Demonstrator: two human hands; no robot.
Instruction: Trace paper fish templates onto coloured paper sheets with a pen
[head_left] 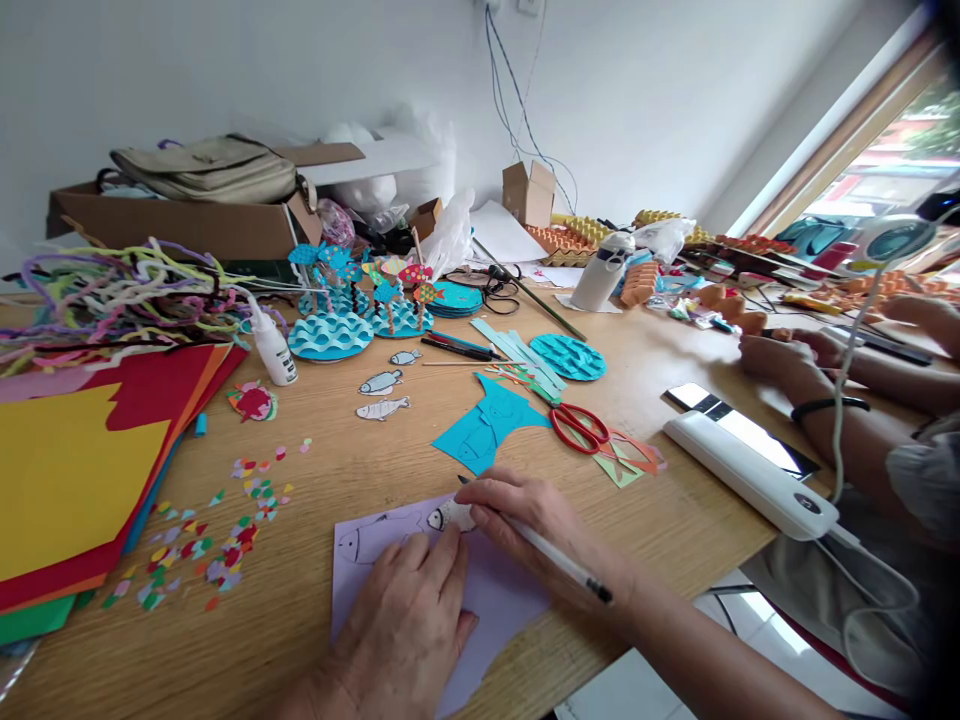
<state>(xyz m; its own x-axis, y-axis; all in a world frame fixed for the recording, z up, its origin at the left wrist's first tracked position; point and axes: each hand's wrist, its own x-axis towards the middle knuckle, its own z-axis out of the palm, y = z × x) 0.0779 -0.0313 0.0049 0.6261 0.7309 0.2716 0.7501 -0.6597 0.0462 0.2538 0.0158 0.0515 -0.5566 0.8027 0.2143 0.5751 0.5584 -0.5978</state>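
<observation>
A purple paper sheet (360, 590) lies at the table's front edge, with a fish outline drawn at its upper left. On its top edge sits a small white fish cutout (442, 514), partly covered by fingers. My left hand (409, 610) lies on the sheet, fingers spread a little, fingertips at the cutout's lower edge. My right hand (529, 520) grips a white pen (559, 562), its dark tip just above the cutout. Blue paper (487, 425) with drawn fish lies beyond, beside red-handled scissors (579, 428). Three paper fish (382, 409) are further back.
Coloured sheets (67, 470) and confetti (240, 535) lie at left, near a glue bottle (274, 348). Blue wavy decorations (330, 336) stand behind. At right are a white power bank-like device (750, 475), a phone (739, 430) and another person's hands (787, 365).
</observation>
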